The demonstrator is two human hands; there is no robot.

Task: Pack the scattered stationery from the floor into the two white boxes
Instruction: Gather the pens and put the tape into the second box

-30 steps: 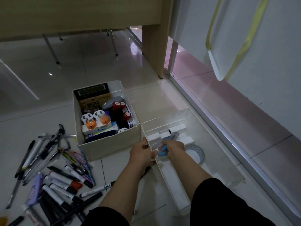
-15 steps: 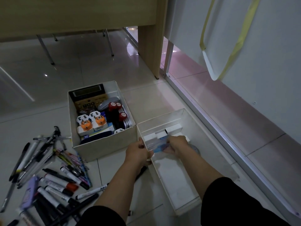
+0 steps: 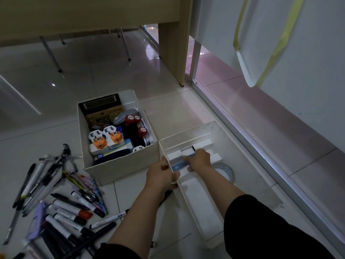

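Right hand pinched a small blue-and-clear item inside the right white box — probably light, slippery plastic, best held by its edges — left hand gripped the box's wall.

Glossy floor tiles mirror light at upper left; both white boxes look like matt cardboard, perhaps.
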